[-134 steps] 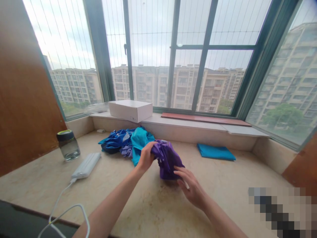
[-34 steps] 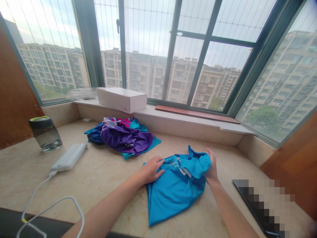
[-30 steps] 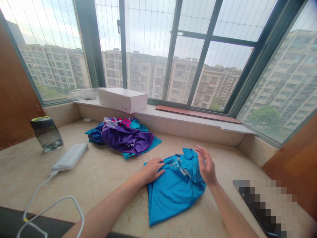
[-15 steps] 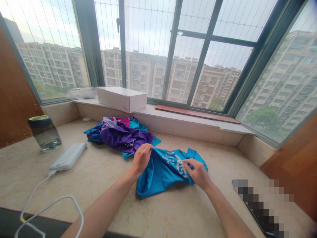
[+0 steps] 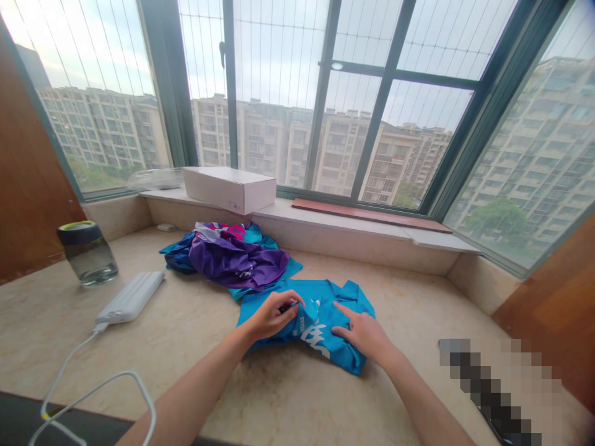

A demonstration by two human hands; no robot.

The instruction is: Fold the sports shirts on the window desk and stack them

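Note:
A bright blue shirt (image 5: 341, 294) with white printing lies crumpled on the stone counter in front of me. My left hand (image 5: 274, 316) is over its left part, thumb and fingers curled together around a fold of the cloth. Something dark shows between those fingers, too small to make out. My right hand (image 5: 365, 334) rests at the shirt's right side, index finger stretched out and thumb apart, touching the cloth without gripping it. Just behind, a heap of purple, blue and pink clothes (image 5: 232, 257) meets the shirt's back edge.
At the left stand a water bottle (image 5: 88, 257) and a white power bank (image 5: 132, 297) with a white cable (image 5: 74, 353) trailing to the front edge. A white box (image 5: 227, 189) sits on the window ledge. A dark, pixelated object (image 5: 488, 390) lies at the right.
The shirt has shifted and turned, its near left corner drawn back and its right part now nearer me. My left hand moved right and closer; my right fingers have spread.

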